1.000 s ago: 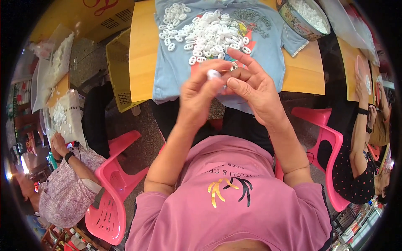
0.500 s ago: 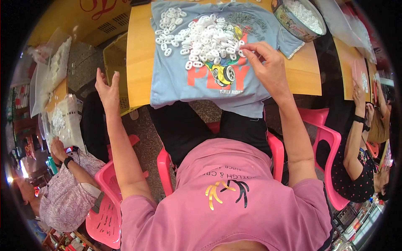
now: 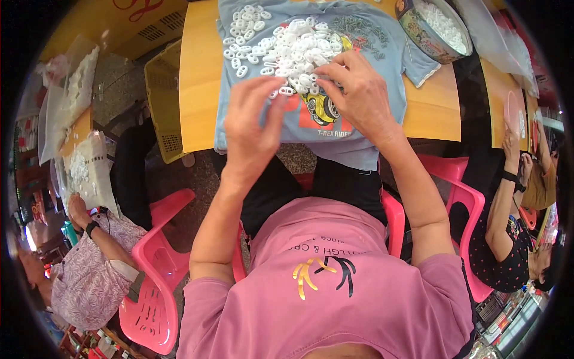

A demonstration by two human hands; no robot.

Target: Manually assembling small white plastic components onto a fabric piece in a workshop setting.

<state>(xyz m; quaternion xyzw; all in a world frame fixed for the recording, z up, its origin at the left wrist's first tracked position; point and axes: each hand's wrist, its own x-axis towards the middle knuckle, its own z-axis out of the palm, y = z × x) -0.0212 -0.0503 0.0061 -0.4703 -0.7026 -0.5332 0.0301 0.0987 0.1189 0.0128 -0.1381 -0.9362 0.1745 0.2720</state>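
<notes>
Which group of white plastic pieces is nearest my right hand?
The large heap on the blue T-shirt: your right hand is at its edge; the scattered pieces upper left and those in the round tin lie farther.

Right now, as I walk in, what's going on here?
A person in a pink shirt is working at a heap of small white pieces on a blue T-shirt. The right hand is at the heap's near right edge, the left hand at its near left. Whether either grips a piece is unclear.

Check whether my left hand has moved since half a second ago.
Yes: your left hand has moved right, from outside the left edge of the wooden table to over the blue T-shirt spread on it.
</notes>
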